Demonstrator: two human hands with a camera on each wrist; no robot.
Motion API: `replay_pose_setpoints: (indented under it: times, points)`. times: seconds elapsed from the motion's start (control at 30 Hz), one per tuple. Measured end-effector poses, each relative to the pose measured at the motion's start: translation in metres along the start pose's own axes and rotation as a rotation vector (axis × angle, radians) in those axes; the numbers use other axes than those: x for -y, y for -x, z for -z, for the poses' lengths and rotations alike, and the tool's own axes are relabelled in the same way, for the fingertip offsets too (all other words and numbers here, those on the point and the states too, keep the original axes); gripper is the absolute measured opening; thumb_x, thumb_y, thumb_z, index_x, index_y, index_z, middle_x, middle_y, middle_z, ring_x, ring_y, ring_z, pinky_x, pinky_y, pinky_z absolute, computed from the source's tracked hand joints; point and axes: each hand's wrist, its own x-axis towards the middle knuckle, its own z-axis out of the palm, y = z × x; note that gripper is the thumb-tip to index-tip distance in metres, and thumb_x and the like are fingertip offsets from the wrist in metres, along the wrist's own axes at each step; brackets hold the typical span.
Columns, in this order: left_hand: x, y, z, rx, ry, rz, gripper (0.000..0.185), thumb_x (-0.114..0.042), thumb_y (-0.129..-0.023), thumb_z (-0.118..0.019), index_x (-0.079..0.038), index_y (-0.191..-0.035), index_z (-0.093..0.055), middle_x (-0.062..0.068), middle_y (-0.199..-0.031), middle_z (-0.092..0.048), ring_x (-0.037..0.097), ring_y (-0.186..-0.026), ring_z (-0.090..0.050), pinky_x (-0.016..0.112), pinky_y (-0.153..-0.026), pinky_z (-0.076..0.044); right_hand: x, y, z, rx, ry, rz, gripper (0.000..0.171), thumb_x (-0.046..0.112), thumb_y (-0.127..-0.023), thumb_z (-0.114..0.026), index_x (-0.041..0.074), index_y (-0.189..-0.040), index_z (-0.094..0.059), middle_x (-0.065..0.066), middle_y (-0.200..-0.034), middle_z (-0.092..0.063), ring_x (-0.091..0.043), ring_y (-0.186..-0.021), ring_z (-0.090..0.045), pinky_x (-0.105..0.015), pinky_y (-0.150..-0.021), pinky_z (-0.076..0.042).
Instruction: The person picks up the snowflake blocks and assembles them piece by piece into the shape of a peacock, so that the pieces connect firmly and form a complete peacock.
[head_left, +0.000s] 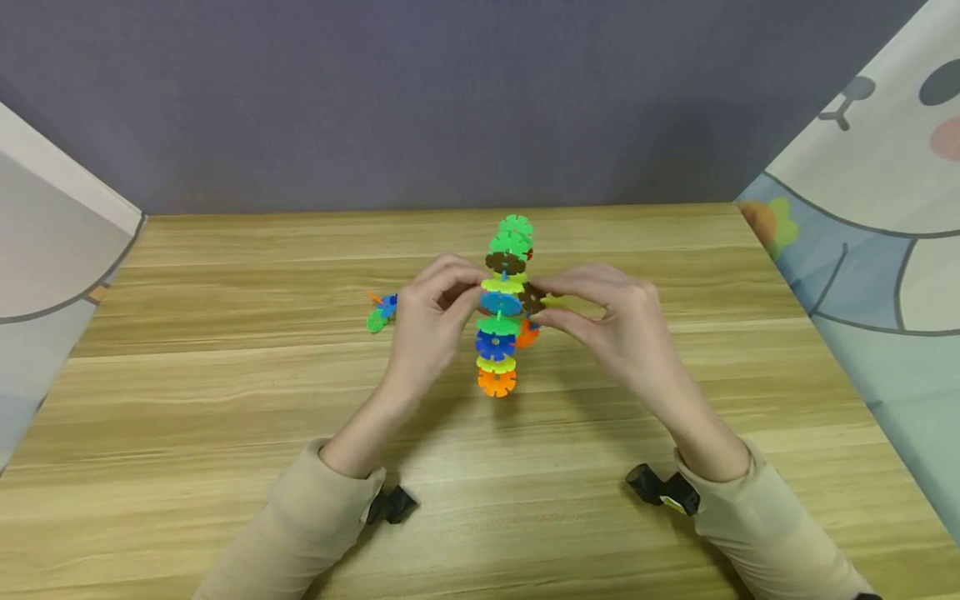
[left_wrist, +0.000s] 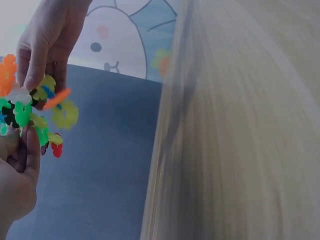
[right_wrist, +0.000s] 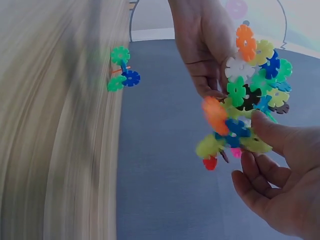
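Between both hands, above the table, is a built-up cluster of colourful notched plastic discs point(head_left: 497, 344), in orange, yellow, blue, green and brown. From the left, the left hand point(head_left: 431, 321) pinches it between thumb and fingers. The right hand point(head_left: 618, 321) grips discs on its right side, with thumb and forefinger around a brown one. In the right wrist view the cluster also shows a white disc point(right_wrist: 239, 68) and a red disc point(right_wrist: 210, 163); some discs near the right thumb are blurred. The fingertips are partly hidden behind discs in the head view.
A small joined group of discs point(head_left: 381, 313), green, blue and orange, lies on the wooden table point(head_left: 247, 400) just left of the left hand. A grey panel point(head_left: 435, 108) stands along the back edge. Printed cartoon cloths point(head_left: 862, 208) flank the table.
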Motion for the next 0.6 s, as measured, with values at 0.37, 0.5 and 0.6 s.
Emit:
replay_pose_setpoints:
  times: [0.37, 0.5, 0.6]
  points:
    - [0.0009, -0.0011, 0.0026, -0.020, 0.015, 0.073, 0.012, 0.005, -0.096, -0.066, 0.006, -0.103, -0.075, 0.016, -0.104, -0.069, 0.010, -0.080, -0.062, 0.017, -0.072, -0.055, 0.0021, -0.0019, 0.0048, 0.010, -0.046, -0.074, 0.036, 0.006, -0.078, -0.088, 0.011, -0.112, -0.080, -0.004, -0.108, -0.079, -0.015, -0.103, -0.070, -0.014, -0.091, -0.052]
    - [0.0023, -0.0007, 0.0023, -0.005, 0.009, 0.052, 0.010, 0.004, -0.095, -0.067, 0.005, -0.102, -0.075, 0.016, -0.103, -0.070, 0.010, -0.081, -0.063, 0.019, -0.072, -0.056, 0.0015, -0.0013, 0.0045, 0.034, -0.066, -0.093, 0.036, 0.004, -0.079, -0.087, 0.010, -0.113, -0.080, -0.005, -0.107, -0.078, -0.015, -0.104, -0.068, -0.013, -0.092, -0.051]
    - [0.0025, -0.0001, 0.0021, 0.000, -0.005, 0.035, 0.010, 0.003, -0.095, -0.068, 0.004, -0.101, -0.075, 0.015, -0.103, -0.070, 0.011, -0.083, -0.062, 0.018, -0.072, -0.055, 0.0021, -0.0009, 0.0041, 0.043, -0.085, -0.110, 0.036, 0.004, -0.079, -0.087, 0.011, -0.114, -0.080, -0.005, -0.108, -0.078, -0.015, -0.106, -0.067, -0.012, -0.093, -0.050]
